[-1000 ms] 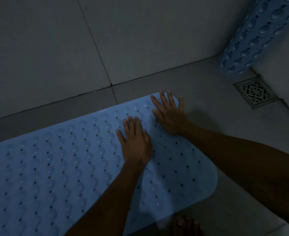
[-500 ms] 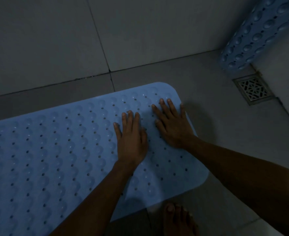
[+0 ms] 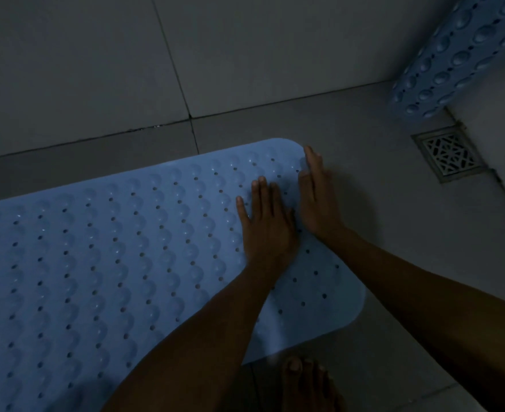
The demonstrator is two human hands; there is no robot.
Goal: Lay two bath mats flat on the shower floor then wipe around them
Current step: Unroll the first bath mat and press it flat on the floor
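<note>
The grey tiled floor (image 3: 349, 135) carries a light blue bath mat (image 3: 111, 263) lying flat under both hands. A rolled blue mat (image 3: 459, 58) stands beyond the right hand, a metal drain grate (image 3: 450, 153) beside it. A bare foot (image 3: 304, 385) rests near the forearms.

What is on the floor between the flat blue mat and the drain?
Nothing: in the head view only bare grey floor lies between the flat mat and the drain.
</note>
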